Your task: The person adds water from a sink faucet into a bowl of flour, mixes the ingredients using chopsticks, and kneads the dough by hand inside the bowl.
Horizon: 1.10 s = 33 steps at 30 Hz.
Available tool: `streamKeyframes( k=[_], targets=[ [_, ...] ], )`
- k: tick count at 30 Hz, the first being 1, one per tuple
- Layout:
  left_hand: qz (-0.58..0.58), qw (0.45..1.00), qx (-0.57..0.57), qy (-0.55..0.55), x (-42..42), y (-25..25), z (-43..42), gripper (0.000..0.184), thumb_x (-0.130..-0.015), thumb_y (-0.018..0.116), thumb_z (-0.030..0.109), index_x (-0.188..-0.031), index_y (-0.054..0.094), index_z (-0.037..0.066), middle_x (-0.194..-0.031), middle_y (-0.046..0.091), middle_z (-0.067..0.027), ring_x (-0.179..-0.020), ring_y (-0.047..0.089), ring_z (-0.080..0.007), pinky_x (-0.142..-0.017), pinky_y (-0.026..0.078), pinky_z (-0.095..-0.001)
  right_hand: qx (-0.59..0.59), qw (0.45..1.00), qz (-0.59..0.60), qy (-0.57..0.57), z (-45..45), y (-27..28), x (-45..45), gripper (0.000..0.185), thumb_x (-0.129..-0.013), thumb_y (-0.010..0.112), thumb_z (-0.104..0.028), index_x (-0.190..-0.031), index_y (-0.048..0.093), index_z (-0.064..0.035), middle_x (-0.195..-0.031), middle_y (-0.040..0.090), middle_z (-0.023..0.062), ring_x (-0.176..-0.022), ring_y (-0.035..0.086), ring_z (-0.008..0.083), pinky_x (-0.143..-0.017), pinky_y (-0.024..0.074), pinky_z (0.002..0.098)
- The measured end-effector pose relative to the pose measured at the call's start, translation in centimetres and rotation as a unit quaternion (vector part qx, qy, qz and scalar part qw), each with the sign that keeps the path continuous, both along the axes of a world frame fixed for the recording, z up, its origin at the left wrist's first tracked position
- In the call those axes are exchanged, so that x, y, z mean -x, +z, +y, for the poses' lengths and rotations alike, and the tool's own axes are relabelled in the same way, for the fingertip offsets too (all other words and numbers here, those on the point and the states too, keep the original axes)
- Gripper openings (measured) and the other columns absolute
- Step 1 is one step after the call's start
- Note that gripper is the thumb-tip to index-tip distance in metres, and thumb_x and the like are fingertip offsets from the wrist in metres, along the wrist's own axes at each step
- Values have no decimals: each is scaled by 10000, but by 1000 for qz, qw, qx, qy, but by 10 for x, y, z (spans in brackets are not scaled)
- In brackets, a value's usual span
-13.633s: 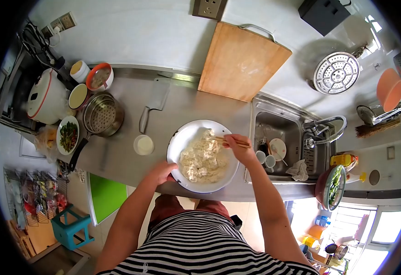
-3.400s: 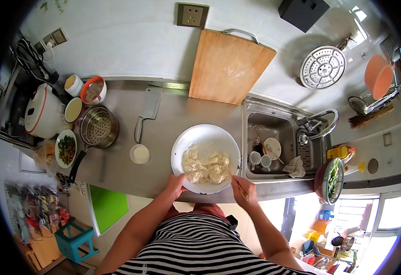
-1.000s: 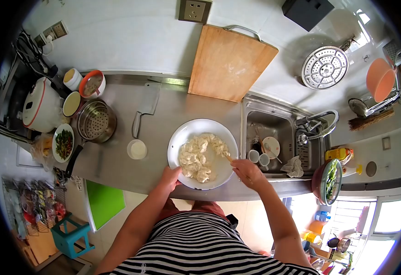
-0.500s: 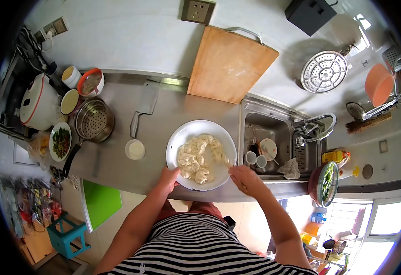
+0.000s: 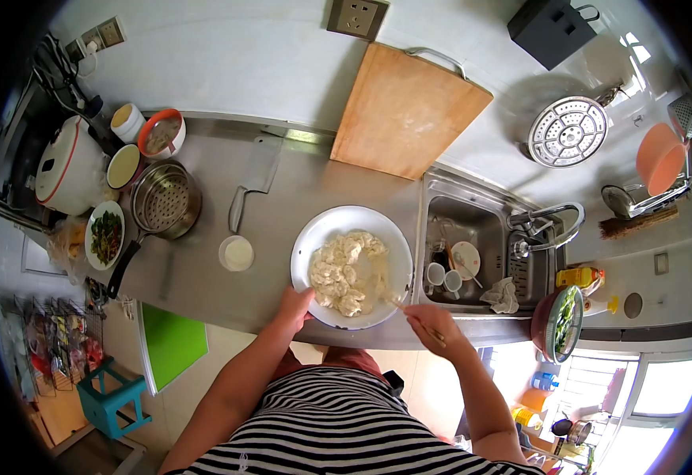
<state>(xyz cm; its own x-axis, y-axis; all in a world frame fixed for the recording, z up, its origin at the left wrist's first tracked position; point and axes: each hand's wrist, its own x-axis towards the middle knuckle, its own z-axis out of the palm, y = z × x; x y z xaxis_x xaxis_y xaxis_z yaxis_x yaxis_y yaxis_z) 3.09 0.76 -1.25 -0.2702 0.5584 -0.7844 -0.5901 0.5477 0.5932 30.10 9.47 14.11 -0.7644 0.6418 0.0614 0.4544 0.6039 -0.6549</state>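
Note:
A large white basin [image 5: 312, 237] stands on the steel counter near its front edge. Inside it lies a lumpy, wet, pale dough [image 5: 338, 273], with a thinner smear towards the right. My left hand [image 5: 293, 306] is closed on the basin's front-left rim, thumb over the edge. At the front-right rim, my right hand [image 5: 435, 326] grips chopsticks [image 5: 397, 303], whose tips reach into the dough; their exact number is blurred. A small white bowl [image 5: 237, 253] with pale contents sits left of the basin, just below the handle of a cleaver [image 5: 260, 166].
To the right is a sink [image 5: 473, 214] with cups, a dish and a cloth. A wooden cutting board [image 5: 409, 111] leans against the wall. At left stand a steamer pot [image 5: 164, 198], a plate of chopped vegetables [image 5: 107, 235] and a rice cooker [image 5: 69, 170].
My right hand has shifted slightly right and down, with the chopsticks turned and more visible. Dough at the basin's right side has been drawn about. My left hand keeps its hold on the rim.

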Motion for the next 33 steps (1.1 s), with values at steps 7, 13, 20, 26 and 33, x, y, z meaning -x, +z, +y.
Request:
streamKeyframes(
  k=[7, 13, 20, 26, 33],
  targets=[
    [-19, 1000, -14, -8, 2, 6, 1, 329, -772, 586, 120, -1055, 548, -45, -907, 609, -163, -735, 649, -285, -583, 568, -415, -91, 996, 20, 3, 30, -31, 17, 162, -810, 618, -25, -968, 603, 1, -855, 635, 168, -838, 605, 362, -750, 495, 392],
    [-11, 1000, -11, 2, 0, -1, -1, 355, -767, 590, 118, -1064, 544, -72, -919, 611, -177, -741, 652, -288, -600, 576, -423, 60, 995, -8, -82, -4, -30, 11, 145, -824, 617, -32, -966, 630, -5, -880, 648, 159, -822, 626, 296, -745, 500, 338],
    [-22, 1000, -21, 5, 4, 3, -1, 338, -766, 594, 119, -1049, 546, -61, -902, 611, -167, -734, 652, -286, -596, 577, -420, 13, 987, 131, -93, -28, -74, 37, 110, -841, 593, 2, -939, 644, 15, -958, 654, 171, -880, 640, 278, -769, 506, 331],
    [-30, 999, -13, -4, 6, 2, -1, 324, -772, 591, 114, -1051, 544, -44, -904, 611, -157, -741, 653, -283, -599, 576, -408, -20, 980, 149, -134, 10, -78, 69, 144, -840, 586, -6, -971, 635, 30, -965, 648, 197, -885, 631, 317, -775, 502, 339],
    [-17, 999, -18, 23, 3, -3, -2, 331, -777, 587, 110, -1072, 540, -35, -927, 611, -154, -764, 653, -279, -604, 573, -412, 114, 971, 112, -175, -43, -57, 42, 155, -848, 608, -40, -983, 643, 27, -930, 661, 187, -827, 664, 261, -745, 510, 312]
  ],
)
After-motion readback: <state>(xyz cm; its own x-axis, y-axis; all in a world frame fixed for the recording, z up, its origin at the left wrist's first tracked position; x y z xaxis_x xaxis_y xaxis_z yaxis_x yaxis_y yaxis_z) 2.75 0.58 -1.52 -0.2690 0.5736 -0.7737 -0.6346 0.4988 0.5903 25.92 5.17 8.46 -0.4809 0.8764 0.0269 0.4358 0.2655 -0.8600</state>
